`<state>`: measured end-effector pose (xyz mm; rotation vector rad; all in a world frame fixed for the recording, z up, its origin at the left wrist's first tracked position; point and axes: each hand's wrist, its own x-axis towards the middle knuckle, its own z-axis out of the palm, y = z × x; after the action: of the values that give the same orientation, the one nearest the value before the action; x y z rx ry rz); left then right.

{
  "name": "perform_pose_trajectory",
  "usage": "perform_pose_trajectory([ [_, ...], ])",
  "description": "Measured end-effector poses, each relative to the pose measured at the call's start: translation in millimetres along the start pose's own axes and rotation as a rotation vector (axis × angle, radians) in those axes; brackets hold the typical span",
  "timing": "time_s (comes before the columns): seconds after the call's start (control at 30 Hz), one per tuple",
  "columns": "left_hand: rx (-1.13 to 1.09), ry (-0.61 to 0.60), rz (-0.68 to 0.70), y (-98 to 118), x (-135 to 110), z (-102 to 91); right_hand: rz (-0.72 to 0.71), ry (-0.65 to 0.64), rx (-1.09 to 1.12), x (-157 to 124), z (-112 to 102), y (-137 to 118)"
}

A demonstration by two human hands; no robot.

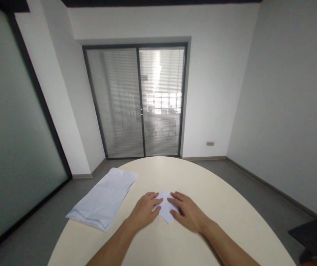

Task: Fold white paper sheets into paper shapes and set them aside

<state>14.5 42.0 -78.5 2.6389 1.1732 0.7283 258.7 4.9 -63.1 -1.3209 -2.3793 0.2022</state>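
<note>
A small piece of folded white paper [166, 211] lies flat on the table, one corner pointing toward me. Along its left side rests my left hand [145, 210], open, with its fingertips and thumb touching the paper. My right hand [188, 211] lies over the right side in the same manner, fingers spread apart and open. Both hands cover the paper's side corners, so its full outline is hidden. Neither hand grips anything.
Several large creased white sheets [105, 199] are stacked at the left, overhanging the edge of the round cream table [203, 184]. A dark object [313, 236] stands beyond the table at the lower right. Glass doors with blinds [136, 103] are at the back.
</note>
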Motion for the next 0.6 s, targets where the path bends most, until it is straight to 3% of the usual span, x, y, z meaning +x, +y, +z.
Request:
perform_pose_trajectory([
  [0.33,-0.058,0.038,0.074,9,0,-5.0,-0.001,0.005,-0.001,1,-1,-1],
  [0.6,-0.035,-0.001,0.05,11,-1,-4.0,0.154,0.051,-0.007,5,2,0],
])
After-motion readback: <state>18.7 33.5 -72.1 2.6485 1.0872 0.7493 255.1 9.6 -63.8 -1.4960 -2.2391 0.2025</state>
